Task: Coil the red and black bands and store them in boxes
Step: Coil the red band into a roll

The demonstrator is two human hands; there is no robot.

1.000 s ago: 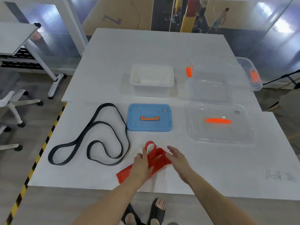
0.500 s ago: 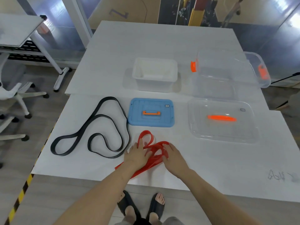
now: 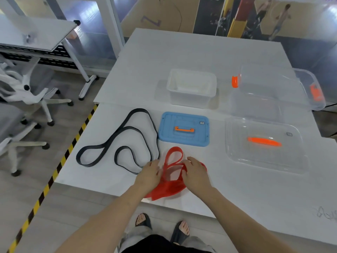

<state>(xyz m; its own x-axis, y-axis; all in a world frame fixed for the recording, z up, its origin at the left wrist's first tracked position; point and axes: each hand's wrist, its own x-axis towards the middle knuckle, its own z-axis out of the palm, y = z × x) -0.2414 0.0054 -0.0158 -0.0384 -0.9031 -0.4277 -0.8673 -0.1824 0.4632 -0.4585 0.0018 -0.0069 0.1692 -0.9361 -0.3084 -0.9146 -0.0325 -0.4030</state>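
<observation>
Red, thin and glossy, the red band (image 3: 174,154) lies bunched near the front edge of the tabletop (image 3: 240,196), just in front of the blue lid (image 3: 184,129). One loop stands out towards the lid and a flat tail reaches the front edge.

Our left hand (image 3: 149,175) has its fingers drawn together and bent onto the left side of the folds, and seems to pinch them. Our right hand (image 3: 196,172) curls its fingers over the right side. How the thumbs lie under the band, we cannot tell.

We judge the band light, limp and stretchy. It probably has no stiffness of its own, so each turn is likely to spring open unless pressed. Its sheen suggests layers may slide over each other. We think the best hold is across the full width of the stacked layers, pinched flat, with the other hand feeding the free loop round. A hold on one edge would let the strip twist.

The black band (image 3: 138,109) sprawls in open loops towards the left edge, narrower and probably firmer. The white box (image 3: 191,88) and the clear box (image 3: 273,84) stand open behind, and the clear lid (image 3: 264,157) lies near the right edge.
</observation>
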